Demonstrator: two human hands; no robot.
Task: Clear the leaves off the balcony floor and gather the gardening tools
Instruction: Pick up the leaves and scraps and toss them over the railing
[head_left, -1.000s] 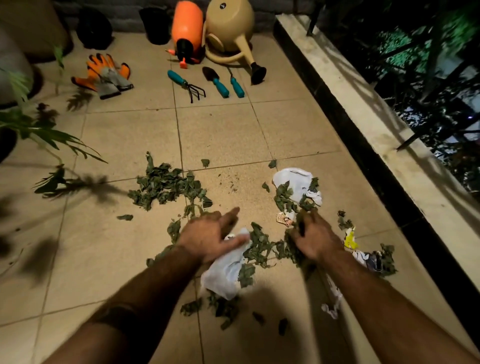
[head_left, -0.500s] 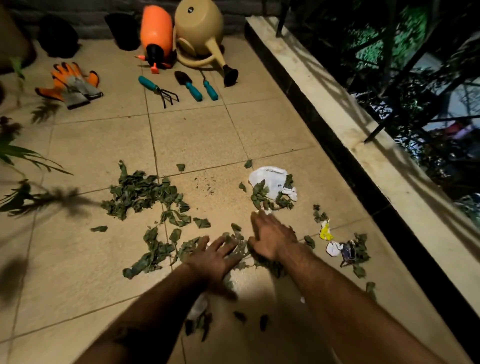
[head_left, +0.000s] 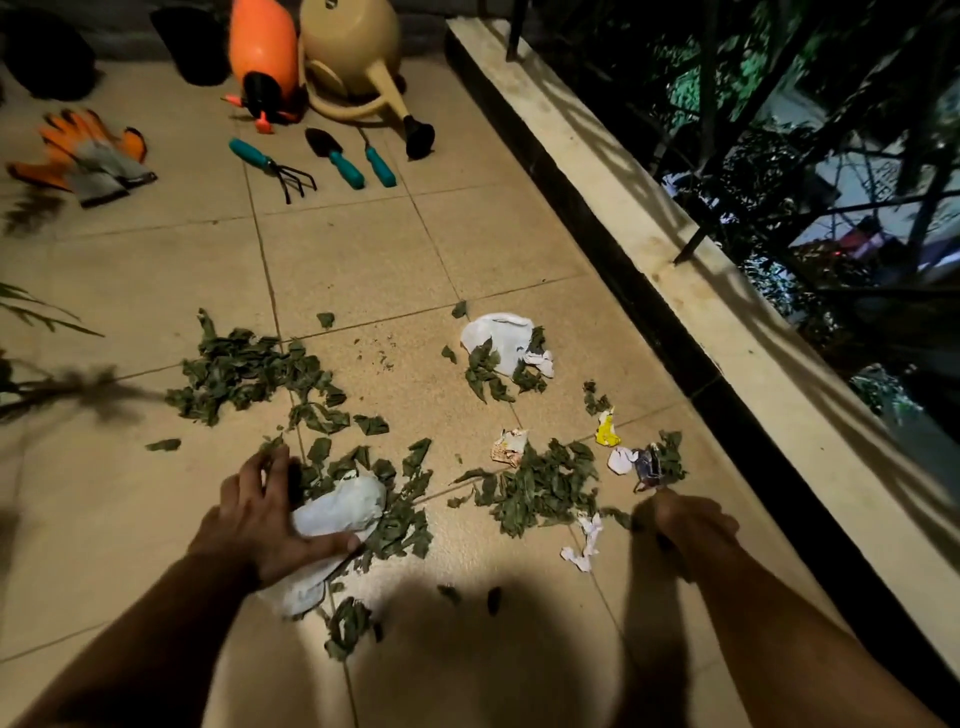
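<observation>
a tiled floor (head_left: 363, 260) strewn with leaves (head_left: 249, 371) – watering can (head_left: 353, 52), sprayer (head_left: 262, 49), gloves (head_left: 85, 156) and three hand tools (head_left: 332, 158) lined up at the far end. left hand (head_left: 265, 514), fingers spread, presses a white bag (head_left: 343, 512); right hand (head_left: 683, 522) curled – on what, cannot tell.

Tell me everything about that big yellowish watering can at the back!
The watering can looks like beige plastic, round-bodied and lying tipped on its side on the tiled floor. Its long spout slants toward the camera and ends in a black sprinkler head. A curved handle loops underneath. It sits against the orange sprayer; whether they touch is unclear.
</observation>
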